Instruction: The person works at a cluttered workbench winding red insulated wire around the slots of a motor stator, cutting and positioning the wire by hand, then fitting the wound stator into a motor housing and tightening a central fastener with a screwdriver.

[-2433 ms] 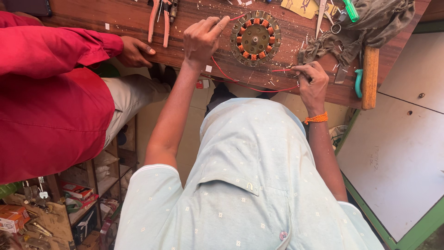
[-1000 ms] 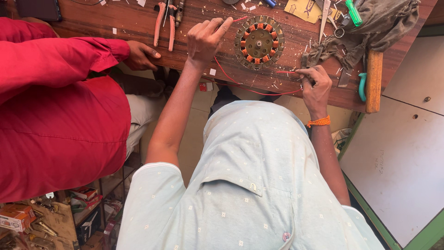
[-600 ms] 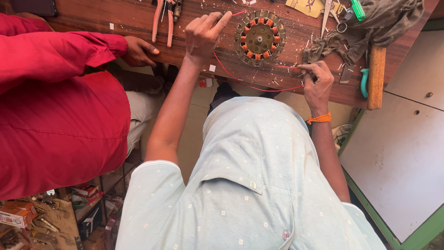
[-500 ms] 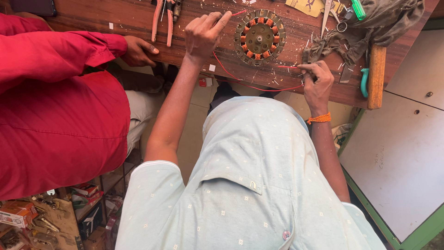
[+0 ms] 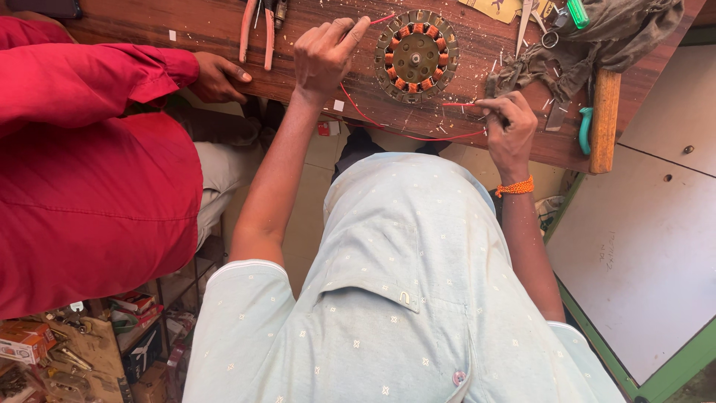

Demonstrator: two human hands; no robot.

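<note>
A round metal stator [image 5: 415, 56] with copper-orange coils lies flat on the wooden workbench [image 5: 209, 22]. A thin red wire [image 5: 406, 136] loops from one of my hands to the other along the bench's near edge. My left hand [image 5: 322, 56] pinches one end of the wire just left of the stator. To the stator's right, my right hand [image 5: 509, 130], with an orange band at the wrist, pinches the other end at the bench edge.
A person in a red shirt [image 5: 89, 164] sits at my left, one hand [image 5: 216, 76] on the bench edge. Orange-handled pliers [image 5: 256, 30] lie at the back left. A grey rag [image 5: 597, 37], scissors [image 5: 533, 22] and a green-handled tool [image 5: 584, 130] are at the right. Cluttered shelves [image 5: 89, 343] stand below left.
The view has shifted slightly. My hands keep their grip on the red wire, and the loop between them hangs a bit lower along the bench edge.
</note>
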